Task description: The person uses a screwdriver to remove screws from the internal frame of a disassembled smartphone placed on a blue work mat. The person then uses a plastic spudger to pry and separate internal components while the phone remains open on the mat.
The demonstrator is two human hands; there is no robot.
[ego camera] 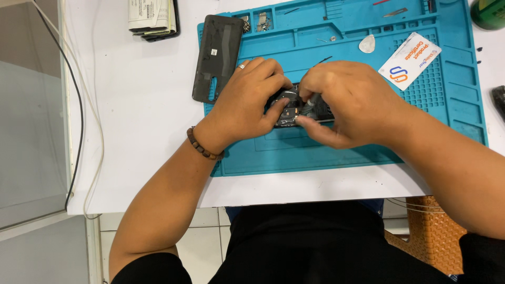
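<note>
Hands meet over the middle of a blue work mat (pixel 421 100) that lies on a white table (pixel 142 131). Between them sits an opened phone (pixel 294 108), dark, with its inner parts showing, resting on the mat just above the mat's shallow central recess. The left hand (pixel 247 100), with a ring on one finger and a bead bracelet (pixel 202 147) at the wrist, is curled over the phone's left end, fingers and thumb closed on it. The right hand (pixel 347 102) is bent over the phone's right part, thumb and forefinger pinched together at a small grey piece or tool tip; which of the two it is cannot be told, since the fingers hide most of it. The two hands touch or nearly touch above the phone.

At the mat's upper left corner a dark phone back cover (pixel 215 58) lies tilted, partly off the mat's left edge. Near the mat's top edge lie small metal parts (pixel 262 22) in compartments and a pale guitar-pick-shaped opener (pixel 367 43). A white card (pixel 410 60) lies tilted toward the mat's right side. A stack of papers on a dark object (pixel 152 18) lies at the table's far edge, left of the mat.
</note>
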